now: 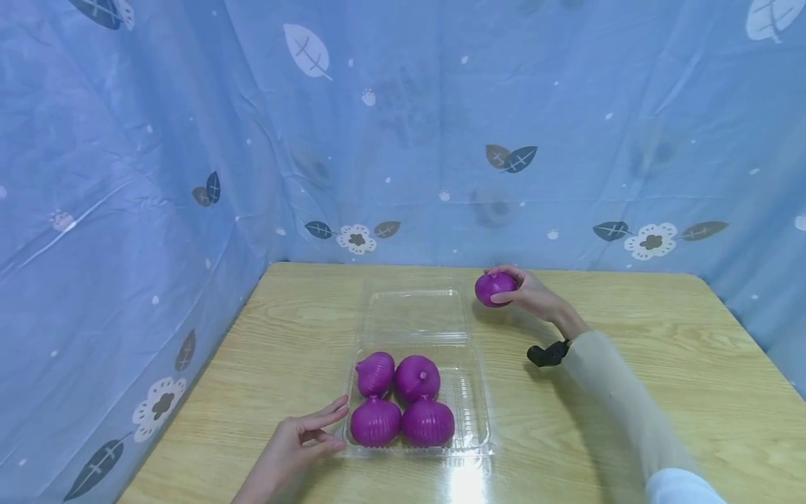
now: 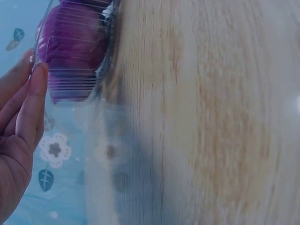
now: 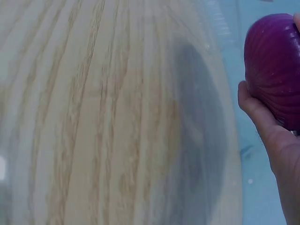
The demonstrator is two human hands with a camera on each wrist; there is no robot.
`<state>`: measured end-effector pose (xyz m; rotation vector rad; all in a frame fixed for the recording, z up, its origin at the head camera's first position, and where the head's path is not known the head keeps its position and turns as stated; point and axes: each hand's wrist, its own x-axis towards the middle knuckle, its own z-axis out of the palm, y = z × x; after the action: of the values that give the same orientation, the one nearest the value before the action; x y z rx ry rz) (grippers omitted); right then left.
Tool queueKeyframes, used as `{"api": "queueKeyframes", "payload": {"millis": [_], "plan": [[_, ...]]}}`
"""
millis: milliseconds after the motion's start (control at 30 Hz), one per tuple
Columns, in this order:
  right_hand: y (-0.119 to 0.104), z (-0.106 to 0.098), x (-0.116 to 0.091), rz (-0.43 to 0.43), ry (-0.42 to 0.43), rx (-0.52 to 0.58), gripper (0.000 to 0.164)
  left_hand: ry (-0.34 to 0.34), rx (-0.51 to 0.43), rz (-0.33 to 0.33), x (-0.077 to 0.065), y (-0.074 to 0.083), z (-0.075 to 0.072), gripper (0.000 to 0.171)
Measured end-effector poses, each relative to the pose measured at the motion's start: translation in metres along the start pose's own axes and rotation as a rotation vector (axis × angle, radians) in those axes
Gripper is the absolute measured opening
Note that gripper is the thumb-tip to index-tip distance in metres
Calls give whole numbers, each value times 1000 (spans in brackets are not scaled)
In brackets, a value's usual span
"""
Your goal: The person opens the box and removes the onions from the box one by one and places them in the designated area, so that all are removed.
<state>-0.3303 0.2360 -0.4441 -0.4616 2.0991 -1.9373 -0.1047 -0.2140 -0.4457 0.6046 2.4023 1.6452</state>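
Observation:
A clear plastic clamshell container (image 1: pixel 469 399) lies on the table with its lid (image 1: pixel 415 315) folded back toward the far side. Several purple onions (image 1: pixel 428 422) sit in its left and middle part. My left hand (image 1: pixel 301 437) is at the container's near left corner; in the left wrist view its thumb and fingers (image 2: pixel 35 101) pinch the rim. Right of the lid, my right hand (image 1: pixel 525 292) grips another purple onion (image 1: pixel 494 288) from its right side. The right wrist view shows this onion (image 3: pixel 274 70) held above the tabletop, thumb (image 3: pixel 255 105) against its side.
The wood-grain table (image 1: pixel 617 315) ends at a blue leaf-patterned curtain (image 1: pixel 441 126) along the back and left. A black wrist strap piece (image 1: pixel 548 353) hangs from my right wrist. Light glares off the table in front of the container.

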Motion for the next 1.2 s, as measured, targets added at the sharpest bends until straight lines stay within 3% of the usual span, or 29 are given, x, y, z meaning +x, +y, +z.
{"api": "queueKeyframes", "payload": {"millis": [233,433,767,1200], "plan": [[8,6,11,14,-3,-129,60,2,1,-1,0,0,0,50],[13,6,11,-20,-41,-152,58,-1,3,-19,0,1,1,50],[11,3,9,-10,-112,-261,79,-6,-13,7,0,1,0,50],[12,10,-3,-129,-85,-440,95,8,-12,-12,-1,1,-1,49]]}}
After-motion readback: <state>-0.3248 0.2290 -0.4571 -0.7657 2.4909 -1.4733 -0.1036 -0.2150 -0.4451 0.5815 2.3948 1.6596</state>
